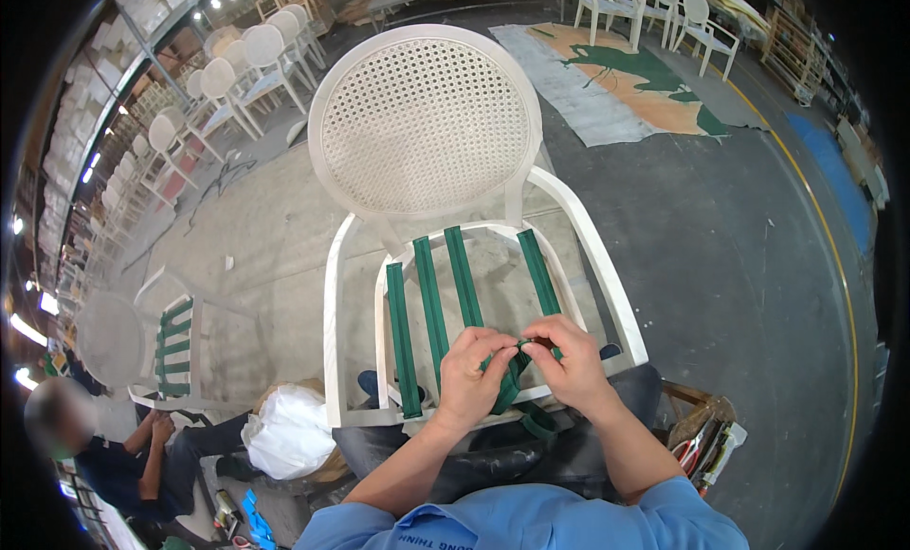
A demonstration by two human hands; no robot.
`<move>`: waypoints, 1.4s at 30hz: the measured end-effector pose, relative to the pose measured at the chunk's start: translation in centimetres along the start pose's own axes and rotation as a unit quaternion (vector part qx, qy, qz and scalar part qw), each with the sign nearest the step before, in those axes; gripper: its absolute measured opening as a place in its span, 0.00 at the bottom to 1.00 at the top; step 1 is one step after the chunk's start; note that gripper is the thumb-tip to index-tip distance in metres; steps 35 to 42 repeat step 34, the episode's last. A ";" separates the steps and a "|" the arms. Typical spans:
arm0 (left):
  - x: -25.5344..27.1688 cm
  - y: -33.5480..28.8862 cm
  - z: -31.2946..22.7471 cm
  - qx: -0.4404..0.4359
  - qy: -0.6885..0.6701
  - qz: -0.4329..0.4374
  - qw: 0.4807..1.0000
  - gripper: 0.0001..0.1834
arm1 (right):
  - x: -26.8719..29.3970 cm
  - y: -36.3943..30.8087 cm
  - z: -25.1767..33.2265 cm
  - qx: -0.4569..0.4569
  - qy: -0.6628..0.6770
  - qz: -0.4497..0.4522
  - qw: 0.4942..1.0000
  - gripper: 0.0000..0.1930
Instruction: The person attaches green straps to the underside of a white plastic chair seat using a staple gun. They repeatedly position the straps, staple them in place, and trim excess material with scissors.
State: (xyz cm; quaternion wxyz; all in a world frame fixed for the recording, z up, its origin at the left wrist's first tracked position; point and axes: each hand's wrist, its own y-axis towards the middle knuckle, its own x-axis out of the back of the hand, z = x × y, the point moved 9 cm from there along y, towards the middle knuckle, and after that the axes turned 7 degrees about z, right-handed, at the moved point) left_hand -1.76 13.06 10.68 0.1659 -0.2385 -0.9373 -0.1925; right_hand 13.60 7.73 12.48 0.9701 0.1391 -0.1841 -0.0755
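Observation:
A white armchair frame with a round cane back (pixel 427 123) stands before me, its seat open. Green webbing straps (pixel 431 289) run front to back across the seat frame (pixel 381 332), several of them side by side. Over the front half of the seat, my left hand (pixel 471 372) and my right hand (pixel 567 360) meet fingertip to fingertip. Both pinch a loose green webbing strap (pixel 509 389), whose tail hangs down over the front rail toward my lap. What exactly lies between the fingertips is too small to make out.
At the lower left a person (pixel 133 455) sits by another chair with green straps (pixel 173 346). A white plastic bag (pixel 289 431) lies beside my left leg. Tools including scissors (pixel 687 450) sit at my right. Rows of white chairs (pixel 265 52) line the back left; a patterned sheet (pixel 616 85) covers floor behind.

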 end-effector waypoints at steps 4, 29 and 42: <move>-1.0 2.2 3.5 0.075 -0.067 0.018 0.995 0.07 | -0.2 2.0 -3.7 -0.023 -0.023 0.025 0.999 0.04; -6.0 26.2 34.0 0.342 0.116 -0.003 0.933 0.11 | -6.1 19.2 -30.9 -0.228 -0.193 -0.008 0.954 0.21; -5.9 26.4 34.8 0.342 0.122 -0.006 0.932 0.11 | -7.3 21.7 -31.2 -0.271 -0.277 0.100 0.916 0.27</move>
